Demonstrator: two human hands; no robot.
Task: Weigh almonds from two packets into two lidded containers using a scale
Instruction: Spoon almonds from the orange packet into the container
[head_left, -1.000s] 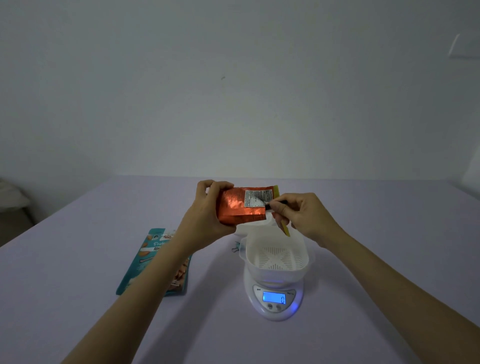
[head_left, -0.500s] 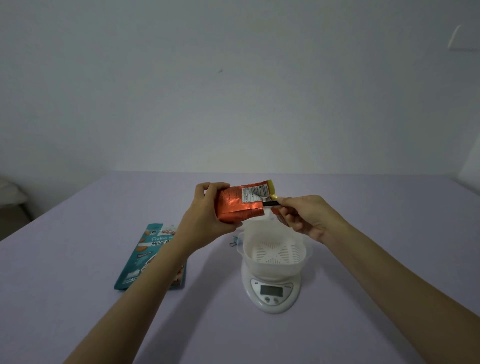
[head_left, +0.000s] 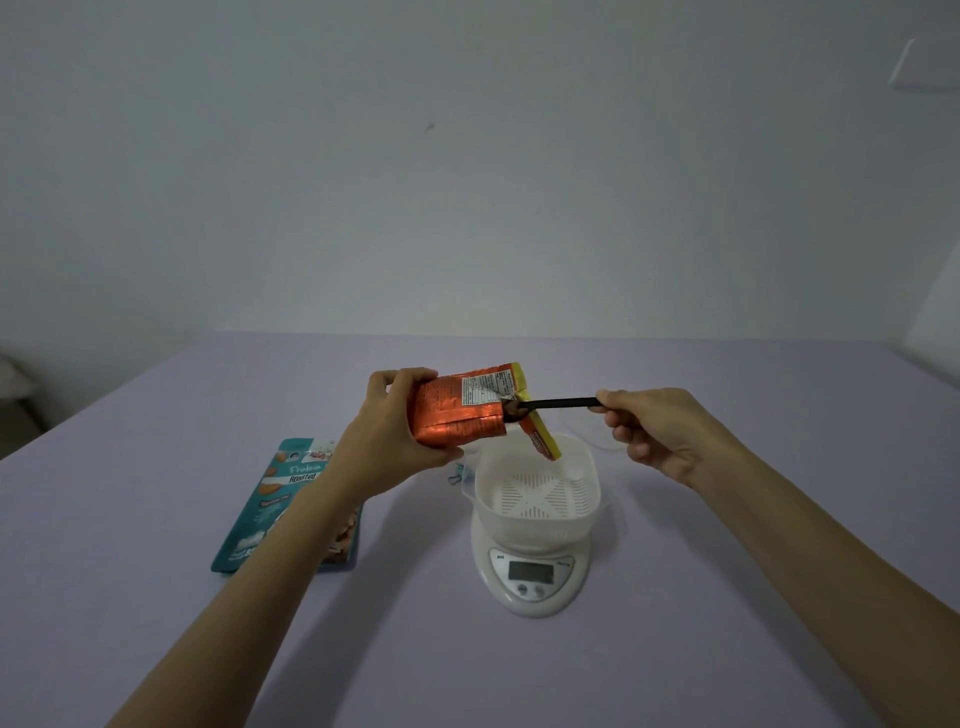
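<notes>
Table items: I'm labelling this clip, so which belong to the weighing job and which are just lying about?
In use: orange packet, black spoon, white container, scale, teal packet.
Lying about: small clip; clear thing behind the container, unidentifiable.

Lavender tabletop (head_left: 727, 649), plain pale wall (head_left: 467, 182), small binder clip (head_left: 457, 476)

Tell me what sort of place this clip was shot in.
Probably a plain room at home set up for recording, not a fitted kitchen. A bare white wall rises behind a lilac-covered table, which holds only a small digital kitchen scale and a teal snack packet.
</notes>
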